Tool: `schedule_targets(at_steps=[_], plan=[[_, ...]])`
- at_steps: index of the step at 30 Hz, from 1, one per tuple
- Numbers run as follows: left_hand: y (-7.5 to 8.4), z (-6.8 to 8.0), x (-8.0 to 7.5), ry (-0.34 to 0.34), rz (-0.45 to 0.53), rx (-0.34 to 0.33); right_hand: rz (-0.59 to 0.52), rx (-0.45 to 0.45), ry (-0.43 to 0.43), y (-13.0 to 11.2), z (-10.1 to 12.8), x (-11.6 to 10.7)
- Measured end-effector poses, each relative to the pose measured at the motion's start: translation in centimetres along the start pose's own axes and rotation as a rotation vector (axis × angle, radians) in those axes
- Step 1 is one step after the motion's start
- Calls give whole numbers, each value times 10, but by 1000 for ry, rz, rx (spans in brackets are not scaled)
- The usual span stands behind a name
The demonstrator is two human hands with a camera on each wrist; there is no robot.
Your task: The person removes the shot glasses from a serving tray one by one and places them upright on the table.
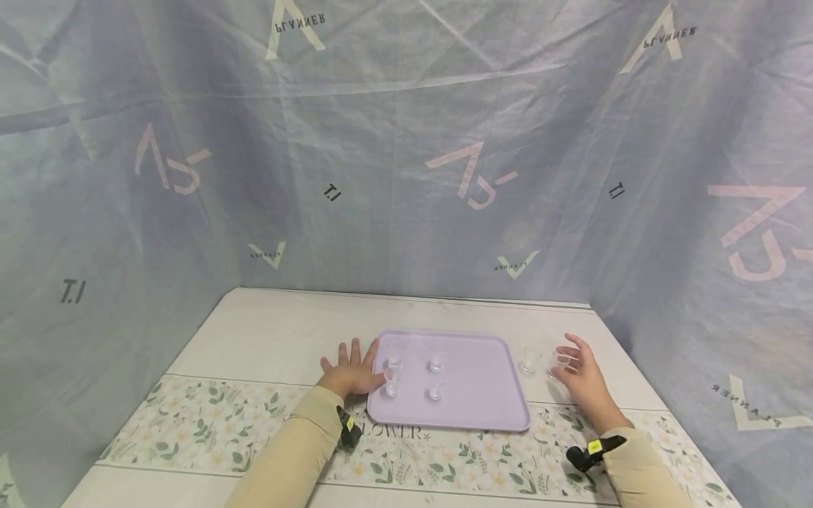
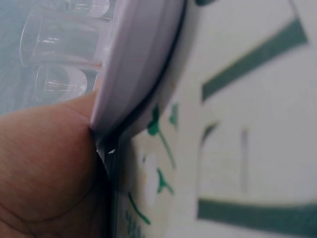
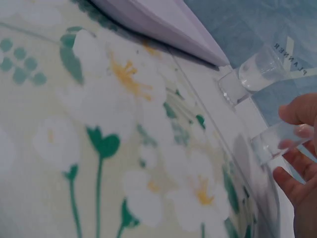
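Beige sleeves (image 1: 286, 451) reach in from the near side over a table cover (image 1: 209, 430) banded with printed flowers. Beyond the band, a lilac tray (image 1: 476, 381) bears four clear glasses (image 1: 436, 363), two near and two far. A left hand (image 1: 351, 374) — fingers spread apart — touches the tray's left rim. To the right, a right hand (image 1: 581, 372) grips another glass (image 3: 270, 143) between thumb and fingers, beside a standing glass (image 3: 232, 88). A grey-blue curtain (image 1: 394, 233) hangs on the far side.

Wrinkled grey-blue printed fabric (image 1: 381, 233) around a floral-banded table (image 1: 292, 314).
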State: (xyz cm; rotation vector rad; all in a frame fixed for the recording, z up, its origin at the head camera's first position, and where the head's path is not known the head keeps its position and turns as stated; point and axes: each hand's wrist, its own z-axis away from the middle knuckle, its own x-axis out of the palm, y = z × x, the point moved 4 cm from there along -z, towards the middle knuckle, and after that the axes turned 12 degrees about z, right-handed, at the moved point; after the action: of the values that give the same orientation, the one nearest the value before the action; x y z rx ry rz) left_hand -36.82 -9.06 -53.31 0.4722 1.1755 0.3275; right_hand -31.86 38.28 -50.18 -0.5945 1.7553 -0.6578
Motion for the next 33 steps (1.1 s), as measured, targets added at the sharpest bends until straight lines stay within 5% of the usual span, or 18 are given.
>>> schedule_targets(at_steps=[14, 26, 33], plan=[[12, 21, -12, -15, -3, 0, 10, -208, 123, -56, -16, -8], [-7, -9, 4, 21, -4, 1, -21, -253, 70, -90, -29, 15], [-2, -5, 2, 26, -6, 17, -91, -276, 42, -111, -28, 27]])
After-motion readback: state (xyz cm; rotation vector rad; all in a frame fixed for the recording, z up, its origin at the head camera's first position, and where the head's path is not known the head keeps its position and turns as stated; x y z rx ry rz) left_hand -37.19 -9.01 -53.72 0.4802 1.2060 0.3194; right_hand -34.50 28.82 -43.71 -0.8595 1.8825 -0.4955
